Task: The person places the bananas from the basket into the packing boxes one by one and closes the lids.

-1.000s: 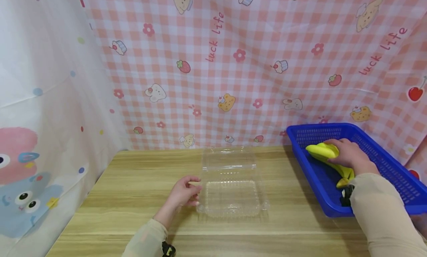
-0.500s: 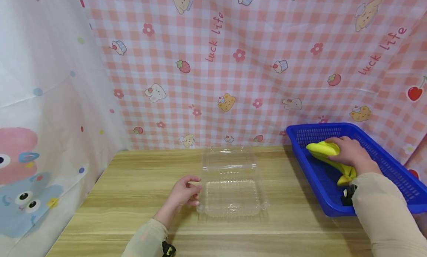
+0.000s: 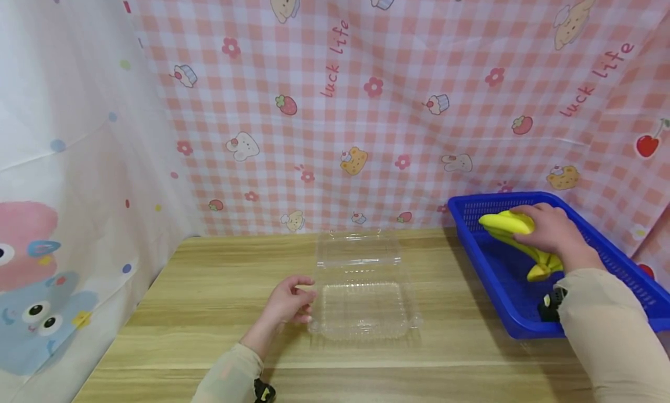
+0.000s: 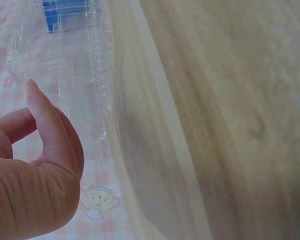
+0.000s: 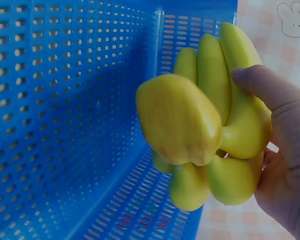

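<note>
My right hand (image 3: pixel 552 228) grips a bunch of yellow bananas (image 3: pixel 505 223) inside the blue basket (image 3: pixel 484 281). In the right wrist view the thumb presses one banana (image 5: pixel 230 95), and the thick stem end (image 5: pixel 177 120) faces the camera; the other fingers are mostly hidden behind the bunch. A clear plastic clamshell box (image 3: pixel 363 310) lies on the wooden table with its lid (image 3: pixel 358 249) folded back. Beside the box's left edge is my left hand (image 3: pixel 288 301), its fingers loosely bent and holding nothing. Whether its fingertips touch the box I cannot tell.
The basket has perforated walls and stands at the table's right side. A pink checked cloth (image 3: pixel 314 129) hangs behind the wooden table (image 3: pixel 220 310), and a white patterned curtain (image 3: pixel 78 159) hangs at the left.
My right hand has risen slightly with the bananas, and the stem end has lifted with it. The left hand and the clear box have stayed in place.
</note>
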Demonstrator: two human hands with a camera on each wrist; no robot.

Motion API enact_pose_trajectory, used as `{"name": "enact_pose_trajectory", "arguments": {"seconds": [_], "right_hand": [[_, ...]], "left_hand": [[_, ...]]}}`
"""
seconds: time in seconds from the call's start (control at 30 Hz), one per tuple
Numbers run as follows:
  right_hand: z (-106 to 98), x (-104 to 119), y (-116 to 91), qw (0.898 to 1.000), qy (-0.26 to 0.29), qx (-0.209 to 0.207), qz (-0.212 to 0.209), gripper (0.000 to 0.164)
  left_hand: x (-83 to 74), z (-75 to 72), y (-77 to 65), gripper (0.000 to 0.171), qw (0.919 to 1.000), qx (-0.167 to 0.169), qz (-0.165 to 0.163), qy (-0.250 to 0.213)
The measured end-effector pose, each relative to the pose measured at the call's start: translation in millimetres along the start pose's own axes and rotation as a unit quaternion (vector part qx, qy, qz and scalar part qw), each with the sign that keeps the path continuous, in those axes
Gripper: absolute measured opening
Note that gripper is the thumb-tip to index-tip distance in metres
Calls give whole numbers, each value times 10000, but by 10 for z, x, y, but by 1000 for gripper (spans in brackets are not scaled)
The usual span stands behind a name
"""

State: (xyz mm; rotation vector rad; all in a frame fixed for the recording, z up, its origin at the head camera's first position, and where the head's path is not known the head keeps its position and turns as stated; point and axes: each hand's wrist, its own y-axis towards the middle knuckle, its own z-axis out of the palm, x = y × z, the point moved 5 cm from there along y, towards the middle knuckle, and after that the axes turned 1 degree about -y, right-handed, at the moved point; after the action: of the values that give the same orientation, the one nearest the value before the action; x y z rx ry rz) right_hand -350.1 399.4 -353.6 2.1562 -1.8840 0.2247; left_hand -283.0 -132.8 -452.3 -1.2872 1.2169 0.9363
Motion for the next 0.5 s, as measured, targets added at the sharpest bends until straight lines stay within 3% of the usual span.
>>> {"name": "enact_pose_trajectory", "arguments": {"seconds": [0.5], "right_hand": [[-181,190,25,9974,-251,-426,-524,64]], "left_hand": [[-16,-4,-10,34,10000,4,8,12]]}}
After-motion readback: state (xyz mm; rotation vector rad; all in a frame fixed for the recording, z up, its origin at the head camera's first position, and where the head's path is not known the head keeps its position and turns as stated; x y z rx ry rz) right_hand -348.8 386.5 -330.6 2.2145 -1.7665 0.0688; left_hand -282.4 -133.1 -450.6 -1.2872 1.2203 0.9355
